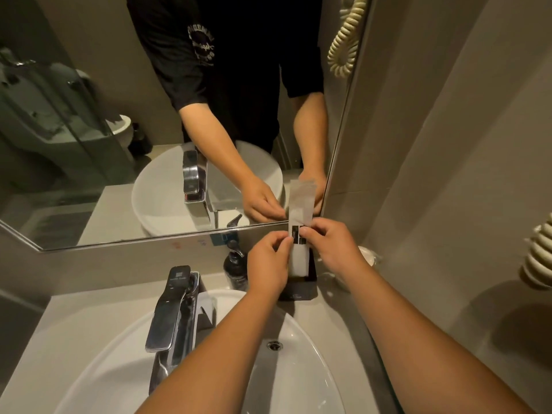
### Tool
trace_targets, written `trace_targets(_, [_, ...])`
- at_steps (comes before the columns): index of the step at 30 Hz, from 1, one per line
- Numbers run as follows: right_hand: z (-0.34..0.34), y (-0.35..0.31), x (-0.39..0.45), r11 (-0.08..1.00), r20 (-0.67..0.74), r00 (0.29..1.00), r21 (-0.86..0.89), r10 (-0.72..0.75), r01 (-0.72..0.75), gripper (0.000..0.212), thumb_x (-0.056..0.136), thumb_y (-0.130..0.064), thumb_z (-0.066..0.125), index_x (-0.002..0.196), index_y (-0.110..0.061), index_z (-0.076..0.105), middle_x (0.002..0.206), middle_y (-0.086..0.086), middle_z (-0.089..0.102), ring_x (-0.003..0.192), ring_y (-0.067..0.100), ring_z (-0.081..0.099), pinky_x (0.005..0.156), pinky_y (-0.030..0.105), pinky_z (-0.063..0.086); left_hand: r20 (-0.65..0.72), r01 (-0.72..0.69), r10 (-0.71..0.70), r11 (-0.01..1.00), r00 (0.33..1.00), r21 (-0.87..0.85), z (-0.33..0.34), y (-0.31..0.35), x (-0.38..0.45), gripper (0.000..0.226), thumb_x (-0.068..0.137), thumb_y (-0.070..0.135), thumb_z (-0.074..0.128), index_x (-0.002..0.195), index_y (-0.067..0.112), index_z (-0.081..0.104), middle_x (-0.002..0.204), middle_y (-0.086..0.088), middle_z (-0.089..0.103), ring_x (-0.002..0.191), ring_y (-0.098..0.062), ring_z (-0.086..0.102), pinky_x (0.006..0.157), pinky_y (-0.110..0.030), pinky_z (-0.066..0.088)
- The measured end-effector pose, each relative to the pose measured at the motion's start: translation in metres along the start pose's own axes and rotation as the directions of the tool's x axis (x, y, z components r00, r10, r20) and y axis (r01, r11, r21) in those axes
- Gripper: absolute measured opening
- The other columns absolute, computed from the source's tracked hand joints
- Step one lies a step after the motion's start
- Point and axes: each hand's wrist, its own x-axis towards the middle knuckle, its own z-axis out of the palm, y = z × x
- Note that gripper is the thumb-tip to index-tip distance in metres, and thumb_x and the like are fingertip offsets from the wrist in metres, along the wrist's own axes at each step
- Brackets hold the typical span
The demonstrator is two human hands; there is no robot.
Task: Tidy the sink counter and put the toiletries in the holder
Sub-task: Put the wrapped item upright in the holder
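Observation:
A long white toiletry packet [299, 258] with a black label stands upright in the black holder [301, 289] at the back right of the counter. My left hand [268, 264] pinches the packet's left edge. My right hand [331, 243] pinches it at the black label from the right. The packet's top reaches up in front of the mirror, and its lower end is hidden inside the holder.
A dark pump bottle [236, 265] stands just left of the holder. A chrome tap [173, 312] rises over the white basin [301, 366]. A clear wrapped item [369, 255] lies by the right wall. The mirror [149, 115] runs along the back. A coiled cord [537, 258] hangs at right.

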Motion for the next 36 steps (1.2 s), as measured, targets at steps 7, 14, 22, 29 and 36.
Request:
trace_targets(7, [0.007,0.015,0.003,0.998,-0.008,1.0,-0.056,0.017,-0.017,0.031,0.089,-0.019,0.065,0.061,-0.029,0.061,0.062,-0.009,0.06,0.06,0.007,0.053,0.061,0.026,0.041,-0.021,0.029,-0.028,0.999,0.999,0.037,0.006,-0.017,0.003,0.015,0.092,0.028,0.059,0.098,0.022,0.071,0.09,0.008,0.071,0.085,-0.01,0.064,0.083,-0.036,0.054])
trace_targets(14, [0.025,0.056,0.002,0.892,-0.037,0.988,-0.427,0.151,-0.152,0.022,0.089,-0.033,0.065,0.079,-0.015,0.07,0.098,0.003,0.05,0.079,0.021,0.055,0.073,0.032,0.044,0.037,0.133,-0.153,0.936,0.988,0.325,0.015,-0.049,0.001,0.019,0.093,0.032,0.056,0.097,0.023,0.073,0.105,-0.002,0.061,0.083,-0.016,0.06,0.073,-0.028,0.046])
trace_targets(22, [0.027,0.053,0.002,0.9,-0.041,0.984,-0.399,0.175,-0.177,0.022,0.089,-0.034,0.064,0.1,-0.015,0.069,0.098,0.002,0.049,0.083,0.019,0.055,0.062,0.024,0.039,0.013,0.105,-0.118,0.925,0.993,0.366,0.014,-0.046,-0.004,0.03,0.095,0.031,0.053,0.123,0.025,0.061,0.118,-0.006,0.054,0.092,-0.02,0.06,0.082,-0.03,0.048])
trace_targets(29, [-0.008,0.054,-0.053,0.957,-0.291,0.942,-0.183,0.168,-0.227,0.014,0.09,-0.024,0.058,0.089,-0.016,0.069,0.083,0.006,0.067,0.079,0.03,0.063,0.073,0.042,0.054,0.028,-0.115,0.124,0.781,0.992,0.613,0.0,-0.062,-0.062,0.033,0.093,0.024,0.047,0.125,0.021,0.055,0.117,-0.001,0.06,0.116,-0.023,0.051,0.101,-0.038,0.037])
trace_targets(36, [-0.039,0.11,-0.176,0.512,-0.347,0.897,-0.737,0.272,-0.441,0.026,0.094,-0.036,0.045,0.098,-0.019,0.065,0.104,0.005,0.068,0.09,0.029,0.067,0.074,0.036,0.051,0.316,-0.321,0.112,0.573,0.942,0.754,-0.015,-0.092,-0.083,0.06,0.094,0.046,0.016,0.141,0.021,0.043,0.154,-0.003,0.035,0.148,-0.025,0.015,0.119,-0.044,0.009])
